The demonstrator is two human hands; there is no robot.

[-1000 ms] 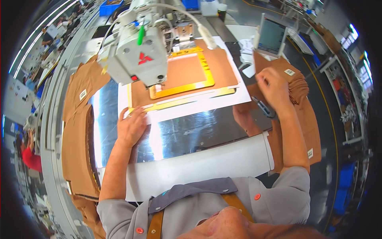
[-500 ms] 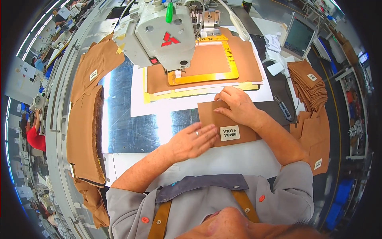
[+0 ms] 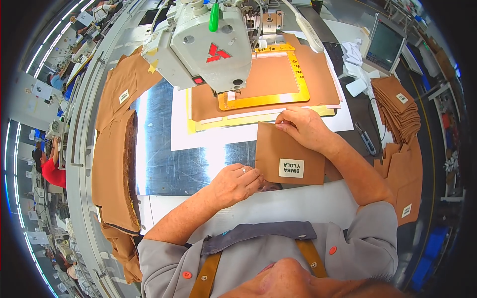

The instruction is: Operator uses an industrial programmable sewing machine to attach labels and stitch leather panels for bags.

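Observation:
A brown fabric panel (image 3: 277,145) with a white label (image 3: 291,168) lies on the near side of the metal work plate. My right hand (image 3: 307,130) pinches its far edge between thumb and fingers. At the panel's near left corner, the fingers of my left hand (image 3: 236,185) are curled closed on the fabric. Just beyond is a yellow frame (image 3: 263,103), resting on a larger brown panel (image 3: 325,74) beneath the grey sewing machine head (image 3: 201,47).
Stacked brown fabric pieces (image 3: 112,169) line the left side. More labelled pieces (image 3: 395,104) are piled at the right, near thread snips (image 3: 366,140) and a screen (image 3: 385,44). White paper (image 3: 184,134) lies under the framed panel. Another person in red (image 3: 52,171) works far left.
My left hand has gone from flat, stretched fingers over the panel to curled fingers at its near left corner. My right hand stays at the far edge; the view has shifted slightly.

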